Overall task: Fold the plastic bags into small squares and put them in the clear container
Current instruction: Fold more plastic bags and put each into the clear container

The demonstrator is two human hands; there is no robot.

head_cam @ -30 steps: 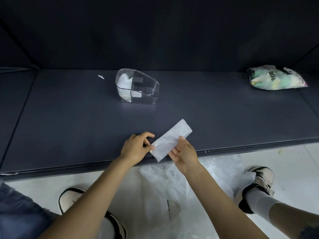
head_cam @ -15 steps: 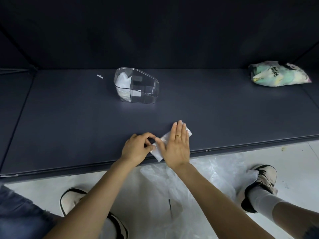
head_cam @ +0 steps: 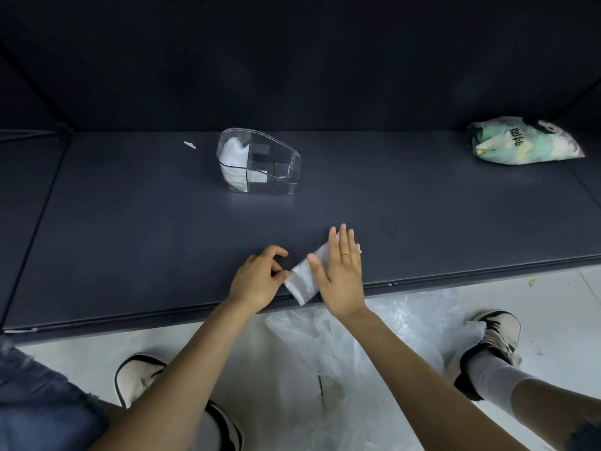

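While both hands work at the front edge of the dark shelf (head_cam: 130, 242), this is how things lie.
Around: a printed, stuffed bag (head_cam: 523, 141) sits far right at the back; loose clear plastic (head_cam: 341, 340) lies on the floor below; a small white scrap (head_cam: 190, 144) lies left of the container.
In the way: the right hand covers much of the folded bag.
Count: one clear container (head_cam: 260, 164), white folded plastic in its left compartment; one bag being folded.
Folded bag (head_cam: 300, 281): a pale, translucent narrow strip lying slantwise.
Left hand (head_cam: 257, 278): pinches the strip's near-left end.
Right hand (head_cam: 341, 275): flat, fingers straight, pressing on the strip.
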